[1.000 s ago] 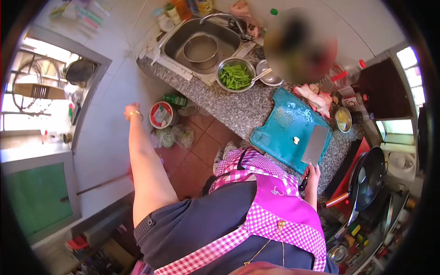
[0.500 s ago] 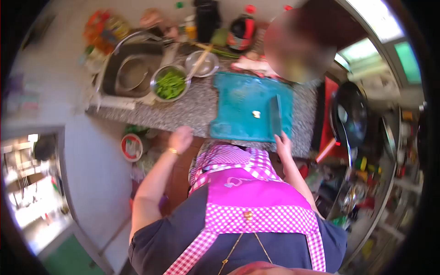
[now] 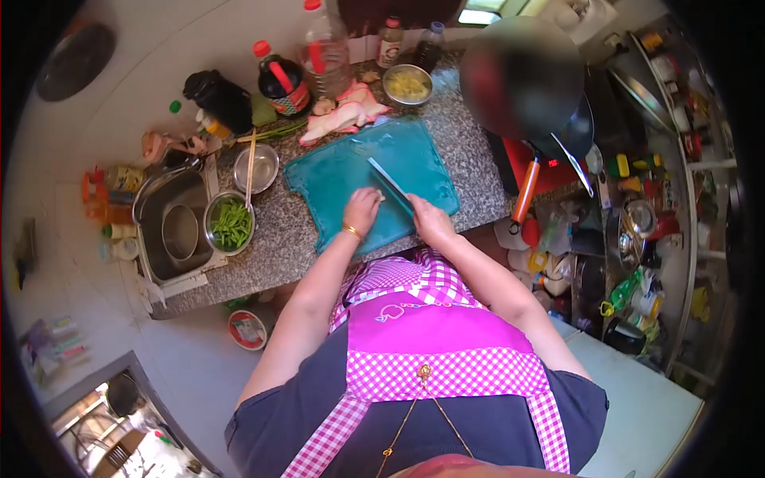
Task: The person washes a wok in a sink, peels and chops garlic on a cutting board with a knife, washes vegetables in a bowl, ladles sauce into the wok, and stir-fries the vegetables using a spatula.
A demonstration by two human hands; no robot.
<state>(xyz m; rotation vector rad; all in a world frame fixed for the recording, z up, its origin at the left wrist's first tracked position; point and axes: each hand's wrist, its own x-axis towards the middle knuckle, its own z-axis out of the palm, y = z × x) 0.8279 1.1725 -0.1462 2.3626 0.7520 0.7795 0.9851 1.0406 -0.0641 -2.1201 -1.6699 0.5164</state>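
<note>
My right hand [image 3: 431, 221] grips a cleaver [image 3: 390, 182], its blade angled up and left over the teal cutting board [image 3: 430, 163]. To the left of the blade, my left hand [image 3: 362, 210] is on the board with its fingers curled together. At those fingertips sits a small pale piece of food [image 3: 381, 196], mostly covered; it looks like a garlic clove, though too small to be sure. Fingers and blade are close together. The cleaver's handle is hidden inside my right fist.
Left of the board are a bowl of cut green vegetables [image 3: 231, 225], a metal bowl [image 3: 256, 166] with chopsticks across it, and a sink [image 3: 171, 271]. Behind stand a bowl of yellowish pieces [image 3: 407, 84], a pink-edged cloth [image 3: 343, 115] and several bottles. A wok handle [image 3: 526, 191] juts out at right.
My left hand has come from off the counter's edge onto the board, at the pale piece. The cleaver has moved left beside it and tilted. The camera view has turned.
</note>
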